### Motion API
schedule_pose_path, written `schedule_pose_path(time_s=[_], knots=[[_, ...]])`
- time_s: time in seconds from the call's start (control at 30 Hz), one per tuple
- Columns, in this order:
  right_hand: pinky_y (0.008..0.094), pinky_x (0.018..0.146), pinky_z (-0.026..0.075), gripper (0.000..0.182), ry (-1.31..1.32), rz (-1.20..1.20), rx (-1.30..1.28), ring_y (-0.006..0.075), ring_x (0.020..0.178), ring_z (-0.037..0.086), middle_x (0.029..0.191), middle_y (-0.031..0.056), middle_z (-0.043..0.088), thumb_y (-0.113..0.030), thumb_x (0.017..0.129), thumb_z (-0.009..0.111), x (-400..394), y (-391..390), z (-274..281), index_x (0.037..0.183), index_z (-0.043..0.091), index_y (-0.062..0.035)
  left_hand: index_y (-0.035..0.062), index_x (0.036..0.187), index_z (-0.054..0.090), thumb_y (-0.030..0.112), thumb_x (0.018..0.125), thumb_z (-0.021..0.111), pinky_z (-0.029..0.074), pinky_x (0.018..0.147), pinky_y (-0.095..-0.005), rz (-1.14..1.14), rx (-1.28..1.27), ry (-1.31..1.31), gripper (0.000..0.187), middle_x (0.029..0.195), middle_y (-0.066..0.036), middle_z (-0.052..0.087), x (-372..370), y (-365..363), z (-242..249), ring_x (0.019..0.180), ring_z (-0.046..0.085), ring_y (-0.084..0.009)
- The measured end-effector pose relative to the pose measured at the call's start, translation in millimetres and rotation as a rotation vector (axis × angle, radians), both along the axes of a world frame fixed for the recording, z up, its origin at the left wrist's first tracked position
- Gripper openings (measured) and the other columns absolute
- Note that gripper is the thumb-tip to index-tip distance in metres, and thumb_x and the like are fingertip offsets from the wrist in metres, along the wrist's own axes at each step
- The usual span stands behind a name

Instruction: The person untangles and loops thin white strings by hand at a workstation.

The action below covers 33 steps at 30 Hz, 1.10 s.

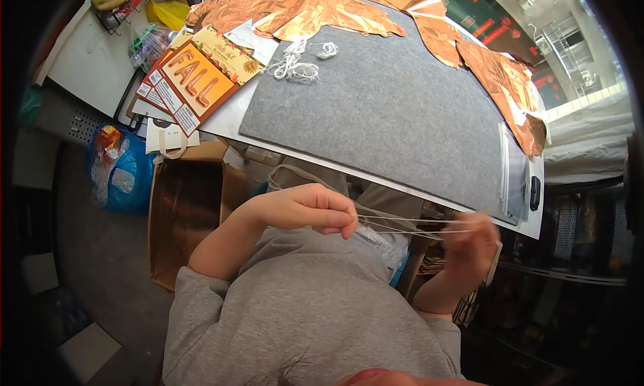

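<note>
Thin white string (402,219) is stretched in several strands between my two hands, in front of my grey shirt. My left hand (310,209) is closed, with the string pinched between thumb and fingers. Smeared by motion, my right hand (471,242) grips the other end of the strands. Both hands are just off the near edge of a table covered with a grey felt mat (376,111). A loose bundle of white string (293,65) and a smaller coil (327,50) lie on the mat's far left part.
Copper foil balloons (339,17) lie flat along the table's far and right edges. Printed FALL cards (194,81) are stacked at the left. Clear plastic sleeves (513,178) lie at the right corner. Below stand an open cardboard box (161,245) and a blue bag (131,185).
</note>
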State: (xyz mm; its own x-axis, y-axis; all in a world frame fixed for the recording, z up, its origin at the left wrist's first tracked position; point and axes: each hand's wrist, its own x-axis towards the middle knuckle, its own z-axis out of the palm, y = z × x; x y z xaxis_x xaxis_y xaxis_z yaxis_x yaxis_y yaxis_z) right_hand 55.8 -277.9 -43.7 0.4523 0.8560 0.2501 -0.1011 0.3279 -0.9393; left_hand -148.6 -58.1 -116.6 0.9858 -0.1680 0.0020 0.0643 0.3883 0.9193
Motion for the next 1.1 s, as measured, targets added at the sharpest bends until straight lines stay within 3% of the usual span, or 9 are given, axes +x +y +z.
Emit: schedule_pose_path(time_s=[0.1,0.3,0.57,0.67,0.73,0.83,0.87,1.0,1.1], knots=[[0.0239,0.051,0.026,0.011,0.659,-0.055,0.449,0.0042,0.057,0.029,0.069,-0.0038,0.036,-0.011,0.103,0.051,50,-32,15,0.093,0.052,-0.0056,0.0036,0.095,0.066,0.021,0.103,0.052,0.038,0.065,-0.0201,-0.101,-0.063,0.133,0.024,0.08,0.006,0.054,-1,3,-40,0.071,0.044,-0.0024],[0.0253,0.052,0.024,0.012,0.424,-0.09,0.87,0.008,0.056,0.025,0.066,-0.0019,0.03,0.003,0.095,0.052,89,-89,64,0.086,0.051,-0.0041,0.0037,0.097,0.066,0.024,0.102,0.049,0.044,0.071,-0.0223,0.041,0.245,0.418,0.028,0.079,0.004,0.055,-16,12,-116,0.074,0.051,-0.0072],[0.0264,0.053,0.026,0.01,0.098,-0.251,0.815,0.0099,0.055,0.026,0.066,-0.0008,0.03,-0.002,0.098,0.051,98,-104,72,0.088,0.05,-0.0033,-0.0023,0.108,0.065,0.019,0.092,0.059,0.048,0.091,-0.0382,0.279,1.063,0.298,0.027,0.11,-0.015,0.063,-33,9,-86,0.105,0.06,-0.0287],[0.025,0.055,0.029,0.014,-0.061,-0.249,0.395,0.0095,0.06,0.032,0.073,0.0003,0.036,-0.008,0.101,0.051,76,-76,58,0.088,0.051,-0.0021,-0.0024,0.123,0.058,0.02,0.085,0.071,0.047,0.096,-0.0414,0.233,1.394,0.223,0.047,0.116,-0.019,0.062,-33,-12,-27,0.112,0.058,-0.0351],[0.0234,0.055,0.032,0.016,-0.895,-0.311,-0.08,0.0098,0.059,0.039,0.074,0.001,0.05,-0.006,0.098,0.054,40,-42,48,0.084,0.057,-0.0008,-0.0019,0.131,0.053,0.021,0.085,0.073,0.047,0.098,-0.0418,0.271,1.214,-0.054,0.055,0.118,-0.02,0.062,-24,-23,7,0.114,0.057,-0.0353],[0.0288,0.048,0.035,0.001,-0.866,0.052,-0.379,0.0139,0.054,0.053,0.066,0.009,0.061,0.001,0.08,0.065,-19,8,49,0.08,0.066,0.0019,-0.0016,0.128,0.055,0.022,0.089,0.07,0.048,0.095,-0.0412,0.399,0.909,-0.209,0.047,0.118,-0.02,0.062,2,-49,45,0.113,0.059,-0.0337],[0.0312,0.054,0.045,0.005,-0.923,0.136,-0.426,0.0276,0.06,0.061,0.073,0.0119,0.061,-0.003,0.083,0.069,-26,15,47,0.088,0.067,-0.0015,-0.0012,0.125,0.056,0.021,0.092,0.068,0.049,0.092,-0.0398,0.49,0.759,-0.317,0.042,0.115,-0.018,0.063,13,-56,50,0.11,0.061,-0.0317],[0.0306,0.053,0.044,0.002,-0.865,0.039,-0.371,0.0251,0.06,0.061,0.072,0.0111,0.06,-0.001,0.084,0.067,-37,29,50,0.086,0.065,-0.0014,0.0009,0.115,0.061,0.02,0.099,0.059,0.048,0.08,-0.0325,0.137,0.382,-0.146,0.025,0.1,-0.009,0.064,25,-49,63,0.092,0.062,-0.0216],[0.0262,0.065,0.036,0.027,-0.456,-0.094,-0.239,0.0129,0.071,0.049,0.08,0.0093,0.057,-0.02,0.094,0.058,-32,29,45,0.077,0.055,0.0012,0.0026,0.103,0.064,0.021,0.102,0.053,0.044,0.072,-0.0278,0.24,0.297,-0.207,0.021,0.086,-0.003,0.057,22,-41,51,0.078,0.054,-0.0147]])
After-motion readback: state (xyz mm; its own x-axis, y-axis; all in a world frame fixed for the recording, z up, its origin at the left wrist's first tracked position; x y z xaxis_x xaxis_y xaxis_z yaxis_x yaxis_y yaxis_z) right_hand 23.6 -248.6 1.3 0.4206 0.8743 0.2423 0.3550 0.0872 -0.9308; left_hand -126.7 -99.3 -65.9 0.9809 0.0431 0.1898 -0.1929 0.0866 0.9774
